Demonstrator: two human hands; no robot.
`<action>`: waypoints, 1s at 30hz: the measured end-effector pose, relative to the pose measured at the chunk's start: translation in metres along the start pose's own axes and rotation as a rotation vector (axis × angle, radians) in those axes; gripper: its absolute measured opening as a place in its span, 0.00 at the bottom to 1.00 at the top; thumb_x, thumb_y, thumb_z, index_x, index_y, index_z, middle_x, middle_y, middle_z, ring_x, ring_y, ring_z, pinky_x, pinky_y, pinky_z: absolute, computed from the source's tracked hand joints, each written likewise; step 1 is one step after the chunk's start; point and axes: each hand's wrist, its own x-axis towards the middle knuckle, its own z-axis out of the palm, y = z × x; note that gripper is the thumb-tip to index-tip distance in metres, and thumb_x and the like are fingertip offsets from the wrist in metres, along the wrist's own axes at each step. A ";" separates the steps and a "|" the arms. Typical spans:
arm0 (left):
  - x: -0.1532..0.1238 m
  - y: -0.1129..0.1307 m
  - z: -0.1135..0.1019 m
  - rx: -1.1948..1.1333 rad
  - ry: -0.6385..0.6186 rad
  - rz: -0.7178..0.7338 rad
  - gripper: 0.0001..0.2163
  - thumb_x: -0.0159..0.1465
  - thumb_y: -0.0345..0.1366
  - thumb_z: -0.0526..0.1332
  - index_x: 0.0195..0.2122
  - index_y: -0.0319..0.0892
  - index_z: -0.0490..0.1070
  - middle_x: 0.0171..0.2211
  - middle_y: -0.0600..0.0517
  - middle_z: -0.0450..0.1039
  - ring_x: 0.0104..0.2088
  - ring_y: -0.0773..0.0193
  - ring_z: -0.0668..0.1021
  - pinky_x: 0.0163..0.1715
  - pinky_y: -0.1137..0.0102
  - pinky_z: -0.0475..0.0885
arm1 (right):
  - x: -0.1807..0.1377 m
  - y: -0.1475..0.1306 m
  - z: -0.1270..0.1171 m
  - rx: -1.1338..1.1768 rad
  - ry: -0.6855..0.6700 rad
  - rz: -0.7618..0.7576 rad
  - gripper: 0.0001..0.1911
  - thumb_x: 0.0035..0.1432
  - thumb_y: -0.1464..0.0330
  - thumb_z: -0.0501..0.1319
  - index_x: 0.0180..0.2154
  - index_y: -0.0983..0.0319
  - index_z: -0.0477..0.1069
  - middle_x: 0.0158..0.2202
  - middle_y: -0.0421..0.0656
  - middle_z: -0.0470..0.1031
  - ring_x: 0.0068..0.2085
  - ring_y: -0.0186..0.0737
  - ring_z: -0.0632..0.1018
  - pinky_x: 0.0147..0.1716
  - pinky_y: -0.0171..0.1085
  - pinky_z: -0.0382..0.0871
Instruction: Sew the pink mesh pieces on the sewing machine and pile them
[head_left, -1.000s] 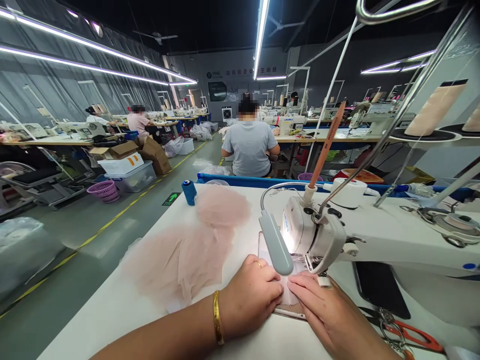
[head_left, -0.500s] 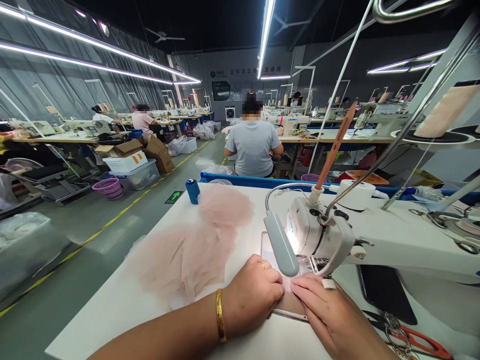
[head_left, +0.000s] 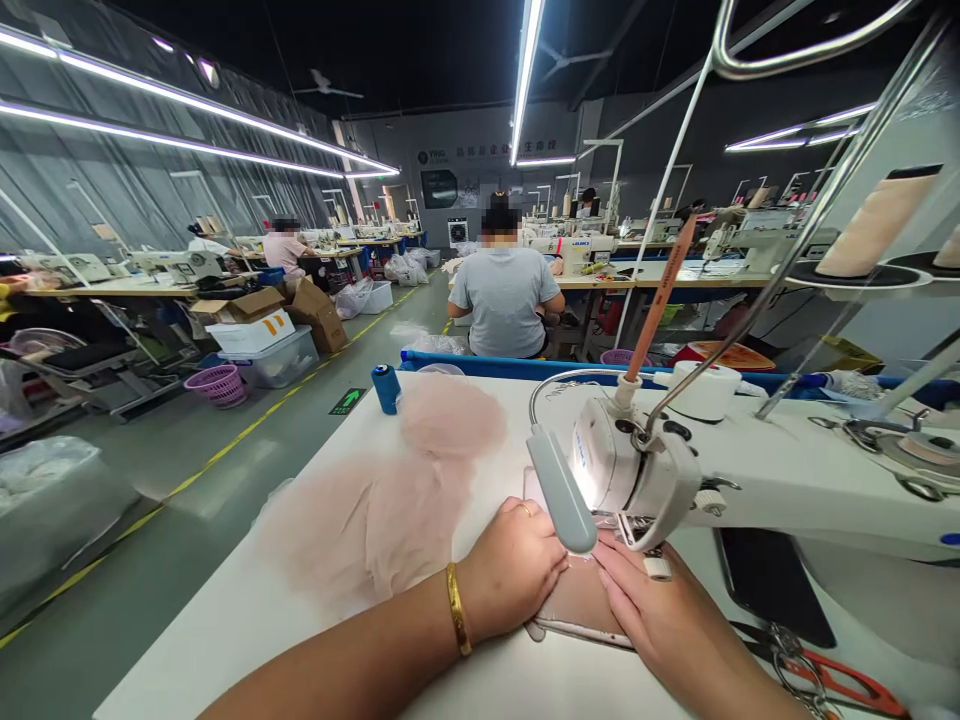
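Observation:
Side by side at the sewing machine, both hands work below its head. My left hand, with a ring and a gold bangle, has its fingers curled down over a thin pale fabric piece, most of which is hidden. Stretched out, the fingers of my right hand lie flat against the right side of the bed plate. A grey lamp hides the needle and part of the cloth. Left of my hands, sheer pink fabric pieces are spread on the white table.
A blue thread spool stands at the table's far left corner. Right of my right hand lie a black phone and orange-handled scissors. A pencil sticks up from the machine head. Ahead, a co-worker sits facing away.
Both hands have shifted slightly forward, toward the needle area. The pale cloth between them has moved under the lamp, and more of the bed plate shows.

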 end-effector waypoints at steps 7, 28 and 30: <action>-0.003 -0.007 -0.005 -0.028 0.061 -0.090 0.09 0.70 0.36 0.67 0.49 0.42 0.77 0.53 0.41 0.78 0.51 0.46 0.80 0.51 0.52 0.78 | -0.001 0.001 -0.001 0.051 -0.002 0.026 0.23 0.73 0.69 0.53 0.65 0.55 0.71 0.55 0.49 0.82 0.52 0.55 0.84 0.47 0.51 0.84; -0.008 0.001 -0.064 -0.044 -0.245 -0.254 0.09 0.65 0.37 0.69 0.31 0.42 0.72 0.33 0.51 0.76 0.34 0.58 0.75 0.34 0.66 0.67 | -0.007 -0.028 0.007 0.375 0.020 -0.440 0.15 0.78 0.69 0.52 0.58 0.58 0.71 0.47 0.48 0.85 0.49 0.46 0.83 0.49 0.43 0.77; -0.007 -0.001 -0.056 -0.035 -0.224 -0.237 0.12 0.62 0.40 0.73 0.37 0.42 0.73 0.41 0.48 0.76 0.41 0.53 0.75 0.43 0.62 0.71 | -0.013 -0.028 0.017 0.362 -0.032 -0.455 0.15 0.81 0.66 0.49 0.56 0.57 0.72 0.46 0.46 0.85 0.50 0.44 0.83 0.49 0.41 0.76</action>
